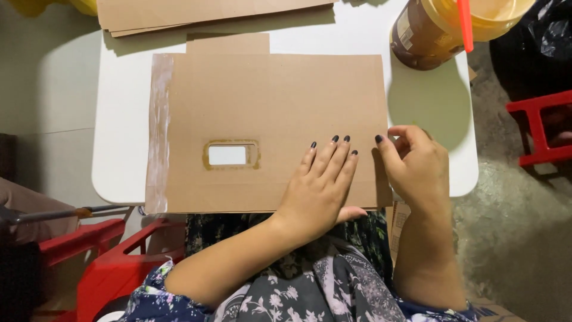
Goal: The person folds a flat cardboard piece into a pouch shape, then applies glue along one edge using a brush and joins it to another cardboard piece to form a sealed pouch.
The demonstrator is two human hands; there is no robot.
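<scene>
Left hand flat on brown cardboard sheet, rectangular cutout, right hand pinching its edge

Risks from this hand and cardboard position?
1. The cardboard sheet overhangs the near edge of the white table; only the flat left hand pins it, so it may tip or slide.
2. The right hand pinches the sheet's right edge and could crease it.
3. The open glue tub sits at the table's far edge and could spill.
</scene>
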